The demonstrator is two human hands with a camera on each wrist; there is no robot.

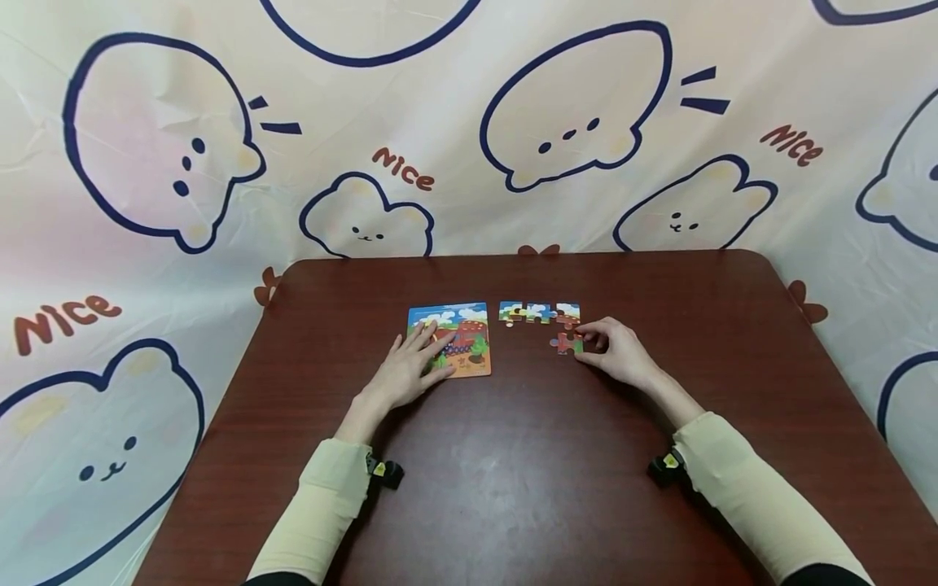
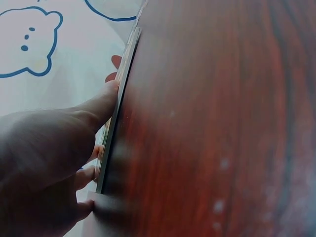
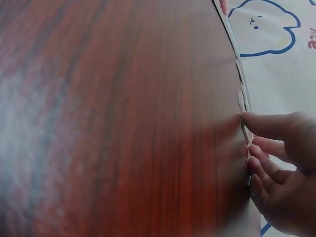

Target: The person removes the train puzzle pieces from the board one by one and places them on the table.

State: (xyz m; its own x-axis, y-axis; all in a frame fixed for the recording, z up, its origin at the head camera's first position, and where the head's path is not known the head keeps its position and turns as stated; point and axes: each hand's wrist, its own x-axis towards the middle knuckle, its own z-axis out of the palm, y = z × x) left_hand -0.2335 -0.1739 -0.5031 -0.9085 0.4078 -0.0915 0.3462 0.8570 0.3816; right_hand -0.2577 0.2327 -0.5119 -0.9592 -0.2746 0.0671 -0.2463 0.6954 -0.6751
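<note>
Fingers spread, my left hand (image 1: 403, 370) rests on a colourful picture puzzle board (image 1: 475, 358) that lies flat on the table. The left wrist view shows the board edge-on as a thin slab (image 2: 116, 116), with the thumb of the left hand (image 2: 44, 153) along its near side. My right hand (image 1: 619, 352) pinches a red and green jigsaw piece (image 1: 564, 344) by its right edge, thumb on the near side. Just beyond that piece lies a short row of jigsaw pieces (image 1: 538, 313) with sky and clouds. In the right wrist view, the right hand (image 3: 291, 173) has its fingertips low at the tabletop.
The dark brown wooden table (image 1: 476, 488) reaches back to a white cartoon-printed cloth (image 1: 454, 122) hanging behind and at both sides. The row of pieces stands a small gap to the right of the board. Each wrist wears a small black camera (image 1: 386, 472).
</note>
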